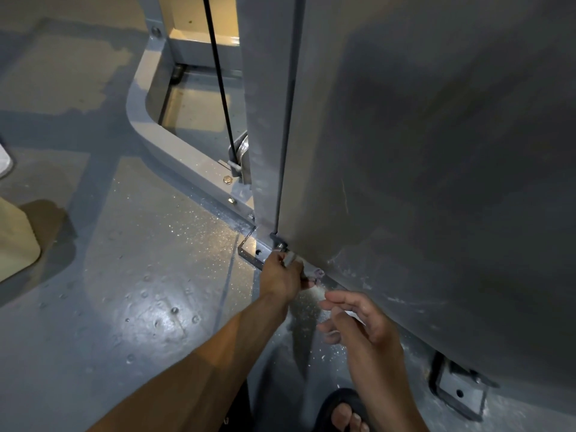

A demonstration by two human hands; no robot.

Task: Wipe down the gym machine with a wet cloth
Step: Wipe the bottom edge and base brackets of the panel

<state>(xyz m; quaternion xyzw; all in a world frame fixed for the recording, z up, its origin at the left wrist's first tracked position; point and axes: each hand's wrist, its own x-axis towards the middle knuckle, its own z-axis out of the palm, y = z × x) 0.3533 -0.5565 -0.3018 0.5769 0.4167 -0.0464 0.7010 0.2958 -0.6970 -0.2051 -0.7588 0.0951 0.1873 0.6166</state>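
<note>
Down at the bottom corner of the grey gym machine, a pale cloth bunched in the left grip, right grip released just beside, above wet blue floor.

Floor condition at machine base

Grey painted floor, glossy with droplets and pale specks. Resting on it: the machine's curved base rail, two bolted angle brackets, one sandalled foot.

Left hand: arm stretched forward and down, fingers curled tight.
Right hand: nearer, fingers loosely bent, holding nothing.
</note>
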